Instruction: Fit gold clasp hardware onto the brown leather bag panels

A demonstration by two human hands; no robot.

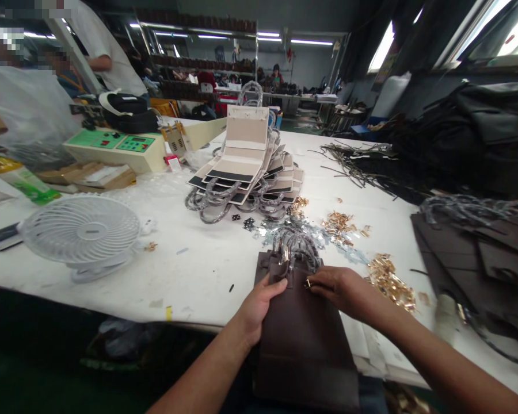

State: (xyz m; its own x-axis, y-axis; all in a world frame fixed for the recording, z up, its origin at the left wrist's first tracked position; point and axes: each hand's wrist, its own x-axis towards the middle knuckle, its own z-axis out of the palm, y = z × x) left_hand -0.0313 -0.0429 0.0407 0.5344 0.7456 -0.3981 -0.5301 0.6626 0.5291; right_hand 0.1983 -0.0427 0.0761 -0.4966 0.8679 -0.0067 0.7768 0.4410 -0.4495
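Observation:
A dark brown leather bag panel (pixel 304 339) leans over the table's front edge, its handles (pixel 300 244) wrapped in clear plastic at the top. My left hand (pixel 259 307) grips its left side, thumb lying across the front near a handle tab. At the upper right of the panel, my right hand (pixel 339 287) pinches a small gold metal fitting (pixel 308 283) against the leather; its fingertips are partly hidden. A shiny metal piece (pixel 286 254) shows at the left handle's base. Loose gold fittings (pixel 388 282) lie right of my right hand.
Beyond the panel stands a pile of beige-lined bag pieces (pixel 246 149). A white fan (pixel 84 230) lies at left, near a machine with green panels (pixel 112 141). More brown panels (pixel 449 259) and dark cords (pixel 358 164) are at right. A person (pixel 107 57) stands at back left.

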